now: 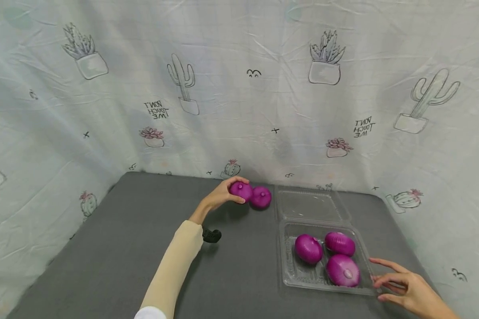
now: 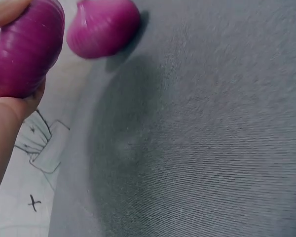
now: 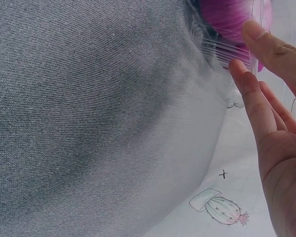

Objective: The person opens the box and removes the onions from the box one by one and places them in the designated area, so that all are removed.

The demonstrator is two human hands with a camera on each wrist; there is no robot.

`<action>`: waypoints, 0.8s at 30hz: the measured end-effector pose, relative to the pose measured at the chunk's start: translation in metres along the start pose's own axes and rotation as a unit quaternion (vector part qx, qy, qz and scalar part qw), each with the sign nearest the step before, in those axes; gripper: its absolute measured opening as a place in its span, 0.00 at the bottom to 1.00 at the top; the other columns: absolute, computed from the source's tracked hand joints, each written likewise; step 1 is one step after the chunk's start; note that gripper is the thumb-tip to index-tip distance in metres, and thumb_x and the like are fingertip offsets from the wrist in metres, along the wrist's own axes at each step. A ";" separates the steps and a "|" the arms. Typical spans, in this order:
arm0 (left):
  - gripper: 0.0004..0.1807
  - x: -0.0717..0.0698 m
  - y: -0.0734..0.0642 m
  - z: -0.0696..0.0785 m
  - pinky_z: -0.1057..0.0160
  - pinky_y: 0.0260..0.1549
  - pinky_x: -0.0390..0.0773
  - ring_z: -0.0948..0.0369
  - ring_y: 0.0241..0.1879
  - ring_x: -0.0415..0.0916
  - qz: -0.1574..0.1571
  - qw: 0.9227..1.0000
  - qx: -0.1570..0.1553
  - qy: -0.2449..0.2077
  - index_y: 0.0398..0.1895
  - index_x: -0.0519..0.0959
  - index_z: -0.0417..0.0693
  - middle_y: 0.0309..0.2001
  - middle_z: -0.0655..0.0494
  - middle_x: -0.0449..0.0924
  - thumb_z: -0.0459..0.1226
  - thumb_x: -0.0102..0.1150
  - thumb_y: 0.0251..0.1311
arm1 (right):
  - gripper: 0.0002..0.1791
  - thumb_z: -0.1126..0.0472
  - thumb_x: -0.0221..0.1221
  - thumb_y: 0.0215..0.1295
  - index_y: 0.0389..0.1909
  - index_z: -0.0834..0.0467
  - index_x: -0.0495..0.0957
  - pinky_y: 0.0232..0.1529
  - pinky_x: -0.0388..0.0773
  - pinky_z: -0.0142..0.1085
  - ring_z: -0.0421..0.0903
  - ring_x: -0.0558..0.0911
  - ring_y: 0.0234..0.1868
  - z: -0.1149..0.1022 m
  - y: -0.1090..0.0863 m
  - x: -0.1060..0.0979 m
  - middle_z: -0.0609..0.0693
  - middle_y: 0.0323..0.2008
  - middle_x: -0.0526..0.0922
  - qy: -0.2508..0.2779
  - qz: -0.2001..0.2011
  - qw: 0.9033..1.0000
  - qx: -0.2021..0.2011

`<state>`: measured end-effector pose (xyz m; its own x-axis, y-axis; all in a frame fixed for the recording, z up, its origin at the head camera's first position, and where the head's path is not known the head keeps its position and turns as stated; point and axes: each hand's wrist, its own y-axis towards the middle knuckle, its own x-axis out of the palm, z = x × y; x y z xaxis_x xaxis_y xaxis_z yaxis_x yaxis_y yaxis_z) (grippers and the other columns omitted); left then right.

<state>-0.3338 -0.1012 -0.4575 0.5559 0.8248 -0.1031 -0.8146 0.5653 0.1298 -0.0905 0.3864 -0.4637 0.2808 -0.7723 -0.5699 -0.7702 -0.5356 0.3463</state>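
Note:
My left hand (image 1: 223, 192) grips a purple onion (image 1: 241, 191) near the back of the table. In the left wrist view that onion (image 2: 27, 49) sits between thumb and fingers, raised above the grey cloth. Just right of it, a second onion (image 1: 261, 197) rests on the table. An open clear plastic box (image 1: 285, 266) stands to the right, holding three purple onions: one at left (image 1: 308, 249), one at back right (image 1: 340, 244), one at front right (image 1: 343, 270). Beside the box's right wall is my right hand (image 1: 411, 288), fingers loosely spread, fingertips right at the rim.
The box's clear lid (image 1: 311, 204) lies folded back behind it. A small black object (image 1: 211, 235) shows beside the left forearm, partly hidden by the sleeve. A white curtain (image 1: 223, 88) printed with cacti borders the grey table (image 1: 115, 248) at the back and sides.

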 end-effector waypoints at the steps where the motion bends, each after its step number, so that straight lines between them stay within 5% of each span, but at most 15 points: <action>1: 0.33 0.000 0.003 -0.001 0.56 0.49 0.77 0.52 0.55 0.70 0.007 1.000 -0.005 -0.001 0.61 0.69 0.39 0.62 0.48 0.66 0.23 0.66 0.49 | 0.17 0.79 0.68 0.42 0.35 0.63 0.82 0.37 0.79 0.26 0.30 0.79 0.49 0.000 -0.001 -0.001 0.32 0.65 0.64 0.003 -0.001 1.000 0.001; 9: 0.31 -0.003 0.017 -0.010 0.55 0.51 0.75 0.49 0.56 0.69 0.042 0.999 -0.034 0.000 0.60 0.70 0.45 0.62 0.47 0.65 0.24 0.66 0.51 | 0.18 0.79 0.69 0.42 0.35 0.61 0.82 0.37 0.79 0.25 0.30 0.79 0.48 0.001 -0.001 -0.001 0.33 0.65 0.65 -0.018 0.004 1.000 -0.004; 19: 0.31 -0.007 0.014 -0.032 0.56 0.50 0.76 0.50 0.53 0.71 0.063 0.994 -0.045 0.072 0.61 0.71 0.44 0.60 0.45 0.67 0.29 0.69 0.51 | 0.16 0.79 0.68 0.43 0.35 0.62 0.82 0.39 0.80 0.27 0.31 0.79 0.49 -0.002 0.001 0.001 0.34 0.65 0.65 0.002 0.006 1.000 0.002; 24: 0.30 -0.008 0.012 -0.039 0.57 0.49 0.75 0.49 0.53 0.71 0.061 0.995 -0.046 0.062 0.61 0.69 0.44 0.60 0.42 0.67 0.29 0.67 0.54 | 0.16 0.77 0.69 0.42 0.35 0.61 0.82 0.38 0.80 0.26 0.30 0.79 0.49 -0.003 0.002 0.001 0.33 0.64 0.66 -0.010 0.010 1.000 0.007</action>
<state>-0.3545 -0.1010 -0.4931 0.4320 0.8764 -0.2131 -0.8898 0.4527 0.0579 -0.0901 0.3835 -0.4608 0.2535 -0.7757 -0.5779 -0.7836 -0.5150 0.3475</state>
